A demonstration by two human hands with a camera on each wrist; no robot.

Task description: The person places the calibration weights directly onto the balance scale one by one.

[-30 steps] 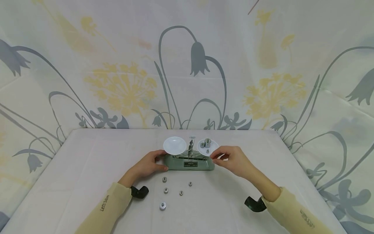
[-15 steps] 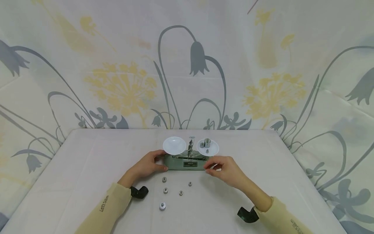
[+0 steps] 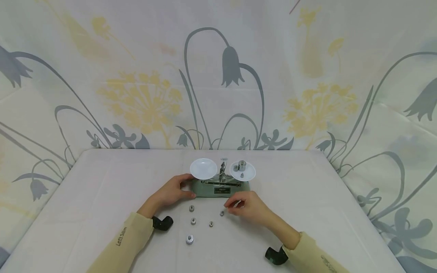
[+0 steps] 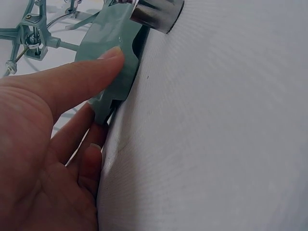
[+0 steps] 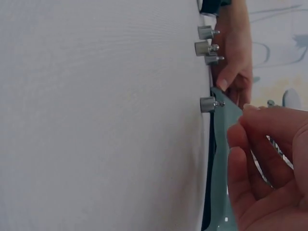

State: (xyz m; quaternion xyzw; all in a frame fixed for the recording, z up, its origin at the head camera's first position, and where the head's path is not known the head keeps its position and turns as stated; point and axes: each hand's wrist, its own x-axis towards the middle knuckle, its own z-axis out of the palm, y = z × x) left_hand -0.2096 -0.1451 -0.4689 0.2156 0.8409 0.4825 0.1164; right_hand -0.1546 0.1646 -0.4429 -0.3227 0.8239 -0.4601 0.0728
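Observation:
A green balance scale (image 3: 205, 190) stands at the middle of the table, with two white pans. My left hand (image 3: 171, 190) grips the left end of its base; the left wrist view shows the thumb on the green base (image 4: 108, 36) and the fingers behind. My right hand (image 3: 250, 208) hovers just in front of the base, fingers loosely curled, with nothing visible between them. Just left of its fingertips is a small metal weight (image 3: 222, 213), standing upright. In the right wrist view that weight (image 5: 207, 104) is apart from the fingers.
Three metal weights rest on the right pan (image 3: 250, 175). The left pan (image 3: 203, 169) bears nothing visible. More loose weights stand on the white cloth, among them a larger one (image 3: 189, 239) near the front. A patterned curtain (image 3: 218, 94) rises behind the table.
My right hand has moved from beside the right pan down and to the left, toward the small weight. The left hand has stayed on the scale's base.

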